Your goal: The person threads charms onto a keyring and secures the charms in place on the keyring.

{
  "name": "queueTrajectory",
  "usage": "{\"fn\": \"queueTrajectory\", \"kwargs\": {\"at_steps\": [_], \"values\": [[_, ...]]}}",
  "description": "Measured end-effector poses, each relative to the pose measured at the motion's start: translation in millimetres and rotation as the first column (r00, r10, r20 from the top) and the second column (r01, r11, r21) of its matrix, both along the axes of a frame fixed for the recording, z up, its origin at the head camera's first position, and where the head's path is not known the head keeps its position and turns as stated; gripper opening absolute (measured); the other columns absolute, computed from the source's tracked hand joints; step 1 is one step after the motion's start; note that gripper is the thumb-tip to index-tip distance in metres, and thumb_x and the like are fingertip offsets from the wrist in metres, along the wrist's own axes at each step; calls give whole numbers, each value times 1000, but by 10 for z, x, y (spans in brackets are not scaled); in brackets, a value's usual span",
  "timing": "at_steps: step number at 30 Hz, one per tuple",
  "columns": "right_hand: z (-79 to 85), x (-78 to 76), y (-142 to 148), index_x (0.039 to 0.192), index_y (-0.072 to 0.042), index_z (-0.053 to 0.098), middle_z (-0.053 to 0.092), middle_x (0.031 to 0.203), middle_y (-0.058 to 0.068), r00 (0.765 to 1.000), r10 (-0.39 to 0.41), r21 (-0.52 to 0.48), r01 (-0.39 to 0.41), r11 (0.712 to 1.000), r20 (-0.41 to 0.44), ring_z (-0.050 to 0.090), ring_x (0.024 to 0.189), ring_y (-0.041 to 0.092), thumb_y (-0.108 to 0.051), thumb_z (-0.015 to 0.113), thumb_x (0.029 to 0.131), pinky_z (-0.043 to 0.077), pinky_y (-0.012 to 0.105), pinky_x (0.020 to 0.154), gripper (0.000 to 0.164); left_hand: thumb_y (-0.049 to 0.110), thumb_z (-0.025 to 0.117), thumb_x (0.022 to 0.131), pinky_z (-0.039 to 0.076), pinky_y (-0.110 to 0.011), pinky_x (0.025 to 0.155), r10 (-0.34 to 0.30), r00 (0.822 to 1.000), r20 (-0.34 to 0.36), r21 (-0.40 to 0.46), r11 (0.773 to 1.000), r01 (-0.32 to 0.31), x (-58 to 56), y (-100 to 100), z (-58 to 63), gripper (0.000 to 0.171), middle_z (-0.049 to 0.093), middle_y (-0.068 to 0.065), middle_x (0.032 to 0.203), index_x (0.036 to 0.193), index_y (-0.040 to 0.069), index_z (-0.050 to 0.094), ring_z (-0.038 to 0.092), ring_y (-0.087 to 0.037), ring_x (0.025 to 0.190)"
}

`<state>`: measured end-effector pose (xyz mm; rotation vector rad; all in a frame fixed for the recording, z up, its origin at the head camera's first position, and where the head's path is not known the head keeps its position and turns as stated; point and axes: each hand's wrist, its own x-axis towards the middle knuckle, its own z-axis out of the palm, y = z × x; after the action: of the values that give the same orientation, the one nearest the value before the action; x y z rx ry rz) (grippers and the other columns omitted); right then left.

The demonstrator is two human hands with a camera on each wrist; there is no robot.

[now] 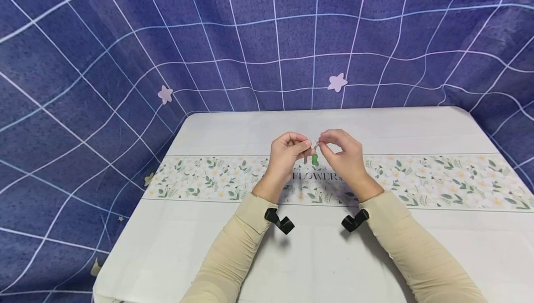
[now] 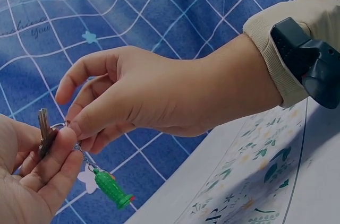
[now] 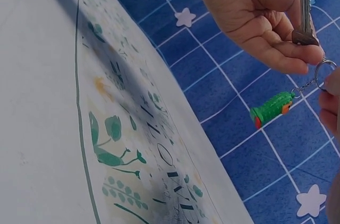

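Observation:
Both hands meet in the air above the table. My left hand (image 1: 285, 154) pinches a metal key (image 3: 305, 19), its toothed blade sticking up past the fingers in the right wrist view. The thumb and fingertips of my right hand (image 1: 344, 152) grip a thin metal key ring (image 3: 317, 78) right beside the key's head. From the ring, a short chain (image 3: 305, 85) carries a green knobbly charm (image 3: 273, 107) with red and orange bits, hanging between the hands. Fingers partly cover the ring and the key's head.
Below the hands lies a white table cover (image 1: 200, 131) with a flowered band (image 1: 208, 178) and printed lettering. A blue cloth with white grid lines (image 1: 258, 39) and stars hangs behind and to the left. Each beige sleeve bears a black wrist camera (image 1: 279, 221).

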<state>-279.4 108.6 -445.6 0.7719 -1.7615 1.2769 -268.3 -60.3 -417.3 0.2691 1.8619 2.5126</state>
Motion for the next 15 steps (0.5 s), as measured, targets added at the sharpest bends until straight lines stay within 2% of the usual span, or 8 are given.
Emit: {"fn": "queueTrajectory", "kwargs": {"at_steps": [6,9,15], "values": [[-24,-14,10,100,6,67,71,94,16,996,59,-22,-58,998,67,72,85,19,18,74,81,59,20,84,23,-7,68,92,64,-32,76,3,1000,7,-5,1000,-3,-2,-7,4,11,64,-5,78,89,4,66,71,-15,69],[-25,-16,16,101,5,68,71,96,14,995,54,-1,-55,999,85,71,88,20,16,74,82,58,21,87,23,-6,68,92,64,-33,78,7,1000,10,-14,1000,-7,-3,-7,5,12,64,-5,78,89,5,66,71,-15,69],[-14,-13,20,105,-1,70,69,102,14,1000,-8,83,7,996,10,67,95,30,15,75,81,53,23,94,30,-6,68,93,64,-35,79,8,1000,5,-18,1000,-8,-1,-6,14,13,65,-5,77,89,6,67,70,-14,68]]}}
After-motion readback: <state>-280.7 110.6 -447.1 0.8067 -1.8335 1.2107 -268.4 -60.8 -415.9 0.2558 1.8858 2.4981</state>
